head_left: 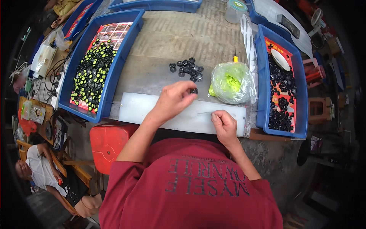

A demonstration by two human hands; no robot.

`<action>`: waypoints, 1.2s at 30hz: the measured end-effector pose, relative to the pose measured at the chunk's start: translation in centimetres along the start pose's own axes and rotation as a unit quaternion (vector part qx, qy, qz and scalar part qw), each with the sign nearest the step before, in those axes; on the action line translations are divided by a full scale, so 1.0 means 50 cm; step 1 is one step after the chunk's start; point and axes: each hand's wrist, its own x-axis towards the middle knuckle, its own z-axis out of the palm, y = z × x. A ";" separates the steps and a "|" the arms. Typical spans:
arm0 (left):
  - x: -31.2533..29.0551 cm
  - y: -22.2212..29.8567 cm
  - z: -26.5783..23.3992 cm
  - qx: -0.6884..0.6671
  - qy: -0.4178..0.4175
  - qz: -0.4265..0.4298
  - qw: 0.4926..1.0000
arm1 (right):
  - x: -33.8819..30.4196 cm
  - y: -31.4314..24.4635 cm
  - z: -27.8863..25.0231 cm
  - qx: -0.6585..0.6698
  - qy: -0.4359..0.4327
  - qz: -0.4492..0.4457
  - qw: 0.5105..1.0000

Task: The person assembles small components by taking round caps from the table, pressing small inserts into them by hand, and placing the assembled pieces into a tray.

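Observation:
My left hand (pixel 173 101) is over the white board (pixel 145 108), pinching a small black round part (pixel 193 91) between thumb and fingers. My right hand (pixel 225 126) is closed at the right side of the board, gripping a thin pointed metal tool (pixel 205 113) that points left toward the other hand. Just beyond my left hand lies a loose cluster of black round parts (pixel 187 68) on the table. A clear plastic bag (pixel 244 89) of small yellow-green pieces (pixel 231 81) sits beyond my right hand.
At the left, a blue tray (pixel 124 57) holds many black parts with yellow-green centres. Another blue tray (pixel 263 76), at the right, contains plain black parts and a white oval dish (pixel 280 59). A yellow-handled tool (pixel 235 58) stands behind the bag. A person (pixel 42 164) sits at lower left.

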 end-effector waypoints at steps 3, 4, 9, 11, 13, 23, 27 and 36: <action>-0.030 0.024 0.027 -0.104 -0.029 -0.032 0.994 | -0.001 0.002 -0.001 0.060 0.002 0.042 0.997; -0.038 0.029 0.035 -0.107 -0.032 -0.032 0.993 | -0.001 0.001 -0.002 0.058 0.004 0.045 0.997; -0.057 0.040 0.056 -0.146 -0.071 -0.056 0.985 | 0.000 -0.022 -0.011 0.207 -0.033 0.139 0.968; -0.059 0.041 0.060 -0.144 -0.073 -0.050 0.986 | 0.000 -0.021 -0.010 0.223 -0.037 0.144 0.963; -0.060 0.040 0.064 -0.147 -0.076 -0.026 0.986 | 0.000 -0.018 -0.009 0.240 -0.041 0.148 0.958; -0.077 0.027 0.087 -0.430 -0.077 -0.181 0.881 | 0.003 -0.026 -0.016 0.279 -0.052 0.201 0.938; -0.074 0.027 0.089 -0.444 -0.106 -0.211 0.864 | -0.002 -0.017 -0.010 0.253 -0.041 0.173 0.951; -0.083 0.003 0.097 -0.375 -0.090 -0.205 0.900 | 0.070 -0.005 -0.071 -0.026 0.119 0.017 0.992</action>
